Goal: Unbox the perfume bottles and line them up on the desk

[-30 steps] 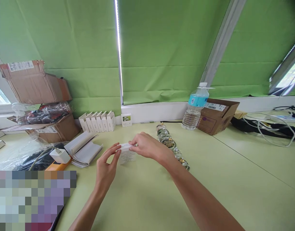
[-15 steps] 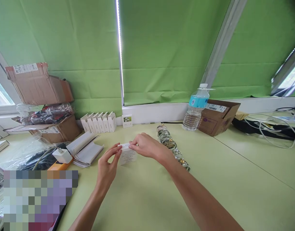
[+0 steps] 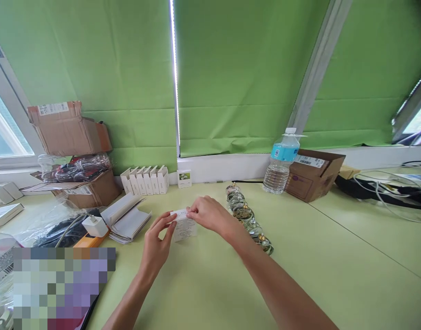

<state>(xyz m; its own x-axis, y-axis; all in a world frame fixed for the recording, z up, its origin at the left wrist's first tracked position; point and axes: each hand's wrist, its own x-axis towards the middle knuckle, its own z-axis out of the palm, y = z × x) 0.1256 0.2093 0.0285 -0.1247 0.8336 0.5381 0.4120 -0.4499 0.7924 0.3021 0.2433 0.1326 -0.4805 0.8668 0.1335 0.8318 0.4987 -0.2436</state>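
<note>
Live from here: my left hand [image 3: 156, 240] and right hand [image 3: 208, 214] are pinching a white card [image 3: 185, 231] toward the desk's [image 3: 334, 256] far edge, its writing too small to read.

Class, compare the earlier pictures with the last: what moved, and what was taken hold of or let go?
The view drifted, so everything sits lower in frame. The left hand and right hand still hold the small white carton; nothing was let go. The water bottle stayed put.
</note>
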